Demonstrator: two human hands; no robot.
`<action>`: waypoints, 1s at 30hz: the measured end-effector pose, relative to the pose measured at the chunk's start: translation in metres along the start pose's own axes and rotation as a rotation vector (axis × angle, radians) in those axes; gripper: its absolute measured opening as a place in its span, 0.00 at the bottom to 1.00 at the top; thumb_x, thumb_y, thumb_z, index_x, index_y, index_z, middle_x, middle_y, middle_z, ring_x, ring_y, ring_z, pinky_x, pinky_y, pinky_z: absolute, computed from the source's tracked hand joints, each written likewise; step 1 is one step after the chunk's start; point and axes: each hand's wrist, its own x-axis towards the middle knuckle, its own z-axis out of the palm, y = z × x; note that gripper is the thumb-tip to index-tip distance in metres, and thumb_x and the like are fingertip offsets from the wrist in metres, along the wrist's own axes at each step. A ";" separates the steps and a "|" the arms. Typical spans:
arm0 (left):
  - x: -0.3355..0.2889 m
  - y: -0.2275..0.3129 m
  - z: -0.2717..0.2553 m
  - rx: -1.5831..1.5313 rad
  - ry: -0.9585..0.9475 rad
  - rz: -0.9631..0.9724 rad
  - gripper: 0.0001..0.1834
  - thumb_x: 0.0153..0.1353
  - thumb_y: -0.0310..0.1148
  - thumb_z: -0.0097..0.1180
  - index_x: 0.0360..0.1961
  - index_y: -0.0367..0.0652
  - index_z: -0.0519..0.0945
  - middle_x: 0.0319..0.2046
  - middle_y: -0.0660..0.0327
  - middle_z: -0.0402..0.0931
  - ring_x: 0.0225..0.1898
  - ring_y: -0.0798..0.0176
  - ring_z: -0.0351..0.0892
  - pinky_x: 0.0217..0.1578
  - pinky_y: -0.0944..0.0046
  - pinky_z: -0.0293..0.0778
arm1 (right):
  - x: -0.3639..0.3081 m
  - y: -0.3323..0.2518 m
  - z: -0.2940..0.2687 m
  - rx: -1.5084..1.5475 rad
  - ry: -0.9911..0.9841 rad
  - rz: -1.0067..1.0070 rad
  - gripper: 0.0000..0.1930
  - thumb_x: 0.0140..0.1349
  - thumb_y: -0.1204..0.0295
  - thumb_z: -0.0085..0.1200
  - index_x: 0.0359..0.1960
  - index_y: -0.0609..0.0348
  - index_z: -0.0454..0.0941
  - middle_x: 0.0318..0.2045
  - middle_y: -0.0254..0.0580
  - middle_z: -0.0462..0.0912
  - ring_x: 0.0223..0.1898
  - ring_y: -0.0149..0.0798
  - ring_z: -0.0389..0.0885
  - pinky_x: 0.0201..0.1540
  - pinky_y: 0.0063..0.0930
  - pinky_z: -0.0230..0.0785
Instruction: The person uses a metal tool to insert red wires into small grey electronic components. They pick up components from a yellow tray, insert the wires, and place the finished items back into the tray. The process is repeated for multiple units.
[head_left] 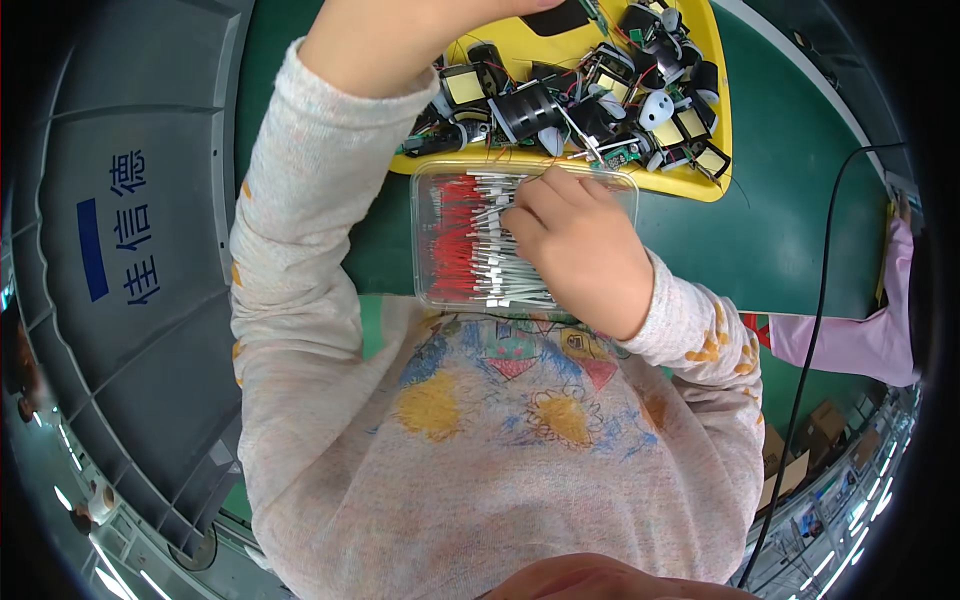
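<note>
My right hand (pixel 585 240) is over a clear plastic box (pixel 423 240), its fingers curled down into the contents. In the box lie many thin, stick-like pieces (pixel 490 262), red toward the left and white or grey toward the right. The curled fingertips are hidden, so what they pinch does not show. At the top edge my left hand (pixel 425 25) reaches over the yellow tray (pixel 722 100), and most of its fingers are cut off by the frame. Beyond a visible fingertip lie a black part (pixel 558 18) and a small green circuit board (pixel 596 14).
Black electronic assemblies (pixel 525 110) with thin wires and pale yellow pads fill the tray on the green table (pixel 780 240). A black cable (pixel 822 300) runs down the right. There a pink-sleeved arm (pixel 850 345) of another person shows. A grey panel (pixel 140 240) stands at left.
</note>
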 end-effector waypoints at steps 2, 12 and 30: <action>-0.002 0.003 0.005 0.013 0.035 -0.023 0.21 0.48 0.20 0.57 0.45 0.36 0.69 0.39 0.57 0.74 0.40 0.69 0.73 0.43 0.72 0.68 | 0.001 -0.002 0.000 -0.052 -0.026 0.009 0.10 0.42 0.74 0.48 0.30 0.60 0.73 0.29 0.37 0.70 0.36 0.40 0.70 0.38 0.31 0.64; -0.018 0.008 0.005 -0.064 0.204 0.037 0.24 0.45 0.19 0.61 0.45 0.36 0.68 0.36 0.59 0.73 0.39 0.69 0.73 0.43 0.72 0.67 | 0.007 0.022 -0.047 0.567 -0.054 0.071 0.10 0.46 0.78 0.58 0.31 0.62 0.71 0.28 0.41 0.74 0.28 0.37 0.75 0.30 0.27 0.66; -0.018 0.010 0.012 0.450 0.359 0.412 0.22 0.25 0.24 0.70 0.30 0.40 0.81 0.26 0.62 0.77 0.31 0.61 0.72 0.32 0.66 0.69 | 0.060 0.049 -0.086 0.768 0.933 -0.295 0.16 0.54 0.69 0.59 0.37 0.63 0.66 0.26 0.48 0.74 0.25 0.42 0.75 0.24 0.32 0.72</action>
